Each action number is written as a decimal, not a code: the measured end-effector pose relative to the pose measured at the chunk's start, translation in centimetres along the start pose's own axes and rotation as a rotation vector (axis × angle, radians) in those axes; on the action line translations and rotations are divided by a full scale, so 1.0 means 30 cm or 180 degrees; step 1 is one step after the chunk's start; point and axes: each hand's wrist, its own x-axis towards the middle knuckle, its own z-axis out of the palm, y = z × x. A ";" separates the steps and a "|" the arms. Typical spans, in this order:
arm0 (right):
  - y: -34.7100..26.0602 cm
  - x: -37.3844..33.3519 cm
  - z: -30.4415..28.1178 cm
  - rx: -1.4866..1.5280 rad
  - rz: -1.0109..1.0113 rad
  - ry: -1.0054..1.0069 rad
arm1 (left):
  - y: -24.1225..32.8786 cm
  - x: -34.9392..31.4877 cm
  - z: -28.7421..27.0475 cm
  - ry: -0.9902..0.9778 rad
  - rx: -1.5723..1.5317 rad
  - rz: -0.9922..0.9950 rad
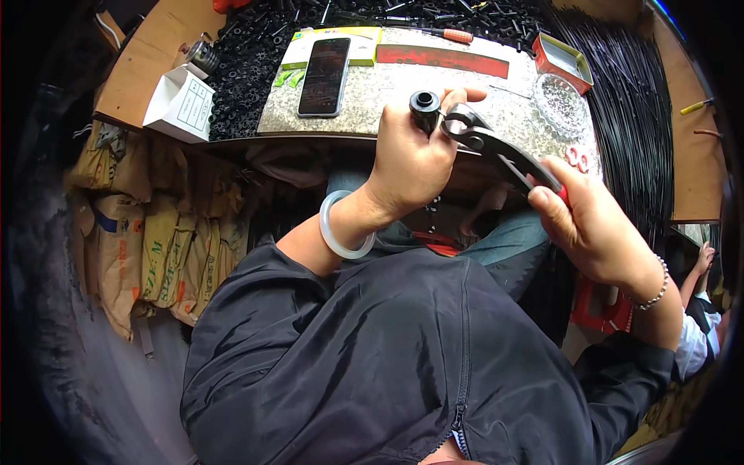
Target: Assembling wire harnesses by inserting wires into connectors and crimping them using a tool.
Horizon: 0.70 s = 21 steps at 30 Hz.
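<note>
In the head view, the left hand [411, 167] is grasping a black tubular part [425, 118] near 1 o'clock, its fingers curling around it; the right hand's [601, 221] fingers, at 3 o'clock, are clenching the pliers [518, 159]. Good handling is probably calling for a steady part and fingertips clear of the jaws. The part's mouth is facing the viewer, its long axis receding toward 6 o'clock; the pliers are pointing to 10 o'clock.

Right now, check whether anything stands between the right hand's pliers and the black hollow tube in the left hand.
Nothing visible does: the pliers in the right hand have their head right beside the black hollow tube. The left hand grips it, fingers close by; whether they touch the pliers, I cannot tell.
</note>
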 end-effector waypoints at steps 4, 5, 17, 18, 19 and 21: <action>0.010 -0.013 -0.023 -0.0639 -0.0298 0.0222 | 0.010 0.001 0.016 0.0030 0.0381 0.0109; 0.019 -0.011 -0.018 -0.0735 -0.0343 0.0294 | 0.010 0.005 0.013 0.0012 0.0417 0.0184; 0.415 0.192 0.244 -0.2314 0.0003 0.1700 | -0.053 -0.151 -0.050 0.0381 0.0110 0.0695; 0.418 0.216 0.265 -0.2634 0.0100 0.1799 | -0.128 -0.230 -0.085 -0.0067 0.0525 0.0247; 0.409 0.205 0.284 -0.2789 0.0143 0.1967 | -0.196 -0.306 -0.077 -0.0017 0.0475 0.0193; 0.387 0.189 0.298 -0.3148 0.0009 0.2243 | -0.382 -0.440 -0.062 0.0199 0.0770 0.0380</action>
